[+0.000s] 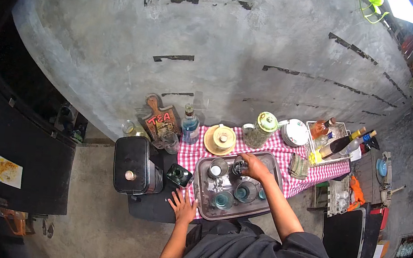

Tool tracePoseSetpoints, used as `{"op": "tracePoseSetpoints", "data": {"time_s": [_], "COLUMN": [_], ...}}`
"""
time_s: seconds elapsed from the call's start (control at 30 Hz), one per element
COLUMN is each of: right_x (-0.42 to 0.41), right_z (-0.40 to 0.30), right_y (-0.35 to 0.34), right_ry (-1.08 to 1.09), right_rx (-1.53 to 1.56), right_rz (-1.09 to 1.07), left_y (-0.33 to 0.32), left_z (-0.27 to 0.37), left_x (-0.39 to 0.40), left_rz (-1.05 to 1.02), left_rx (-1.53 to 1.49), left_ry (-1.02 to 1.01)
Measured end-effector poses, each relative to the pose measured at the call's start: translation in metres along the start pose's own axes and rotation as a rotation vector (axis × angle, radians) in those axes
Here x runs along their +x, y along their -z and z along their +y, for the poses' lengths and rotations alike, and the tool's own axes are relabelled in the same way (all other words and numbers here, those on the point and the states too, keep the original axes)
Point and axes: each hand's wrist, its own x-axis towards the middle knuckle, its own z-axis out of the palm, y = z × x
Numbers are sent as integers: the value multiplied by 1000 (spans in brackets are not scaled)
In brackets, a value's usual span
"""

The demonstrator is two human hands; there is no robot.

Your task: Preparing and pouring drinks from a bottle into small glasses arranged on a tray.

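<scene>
My right hand (256, 167) is at a drinking glass (239, 166) on the back middle of a brown serving tray (216, 217), its fingers around the rim. More glasses stand on the tray: one with a pale bottom (218, 168) at the back left, a bluish glass (223, 200) at the front left and another glass (246, 192) at the front middle. My left hand (184, 206) lies flat with fingers spread on the table edge, beside the tray's left rim. Just above it is a dark square glass container (179, 175).
Behind the tray stand a lidded cup on a saucer (220, 140), a glass pitcher (258, 134) and stacked plates (296, 132). A basket with bottles (327, 162) and a folded cloth (299, 166) are at the right. Left are a black bin (131, 164) and a blue bottle (190, 127).
</scene>
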Motion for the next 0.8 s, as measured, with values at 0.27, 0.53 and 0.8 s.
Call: {"op": "tracePoseSetpoints", "data": {"time_s": [0.27, 0.53, 0.8], "right_x": [-1, -2, -3], "right_z": [-2, 1, 5], "right_y": [2, 2, 3], "right_ry": [-4, 15, 23], "right_rx": [24, 16, 13], "right_rz": [9, 25, 20], "left_y": [-5, -7, -4], "left_z": [-3, -1, 0], "left_x": [2, 2, 0], "left_rz": [30, 24, 40], "left_rx": [13, 20, 15], "left_ry": [6, 11, 7]}}
